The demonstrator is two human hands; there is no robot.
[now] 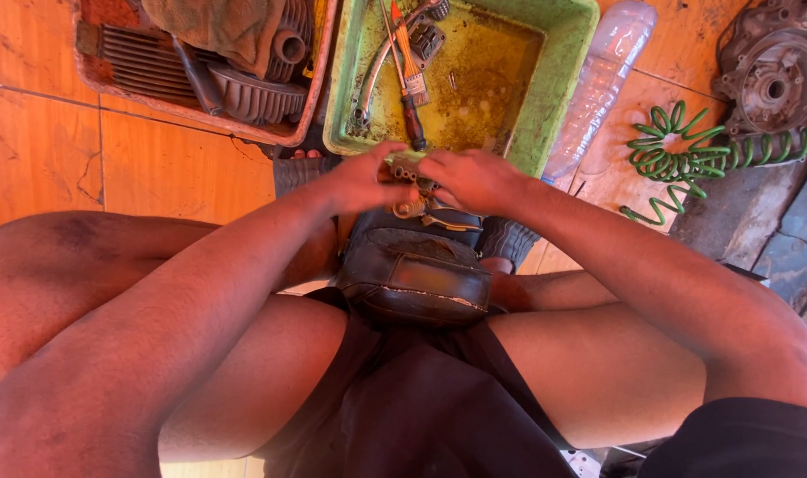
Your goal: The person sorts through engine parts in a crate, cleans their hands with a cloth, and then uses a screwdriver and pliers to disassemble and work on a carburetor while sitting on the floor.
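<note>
My left hand and my right hand meet over a small grey metal engine part, and both grip it from either side. The part is mostly hidden by my fingers. Under the hands, between my knees, a brass-coloured fitting sits on top of a worn dark leather pouch. Just beyond the hands lies a green plastic tray holding oily liquid, an orange-handled brush and a bent metal wrench.
A red tray at the upper left holds finned engine parts and a rag. An empty clear plastic bottle lies right of the green tray. A green coiled hose and an engine casing lie at right.
</note>
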